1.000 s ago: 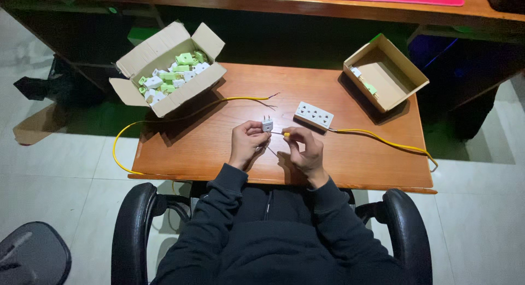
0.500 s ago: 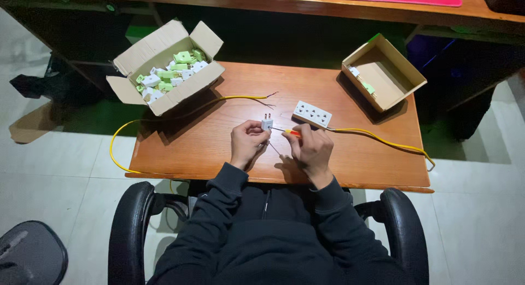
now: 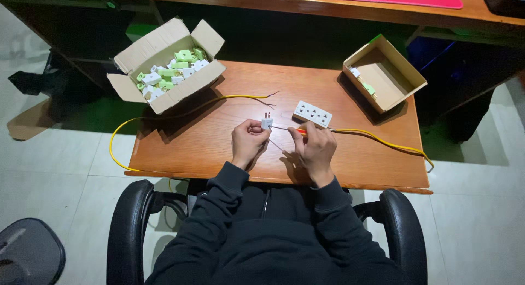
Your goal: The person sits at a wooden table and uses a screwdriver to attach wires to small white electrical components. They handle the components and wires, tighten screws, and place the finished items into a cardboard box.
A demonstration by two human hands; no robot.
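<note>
One small white plug (image 3: 267, 122) sits at the centre of the frame, pinched in the fingertips of the left hand (image 3: 249, 143), its two prongs pointing toward the top of the picture. The right hand (image 3: 315, 148), just to the right of it, is curled around one screwdriver (image 3: 290, 130) with an orange handle, whose thin shaft reaches left to the plug's side. Just above the right hand lies one white socket strip (image 3: 312, 114), flat on the wooden table (image 3: 208, 148). One yellow cable (image 3: 383, 141) runs from near the strip off the table's right edge; a second yellow cable (image 3: 164, 116) loops from the left edge across to bare wire ends above the plug. Two open cardboard boxes stand on the table: the full box (image 3: 164, 63) at upper left holds a heap of white and green plug parts, too many to count; the near-empty box (image 3: 385, 71) at upper right shows two or three small pieces. The person sits in one black chair (image 3: 128, 225) at the bottom
</note>
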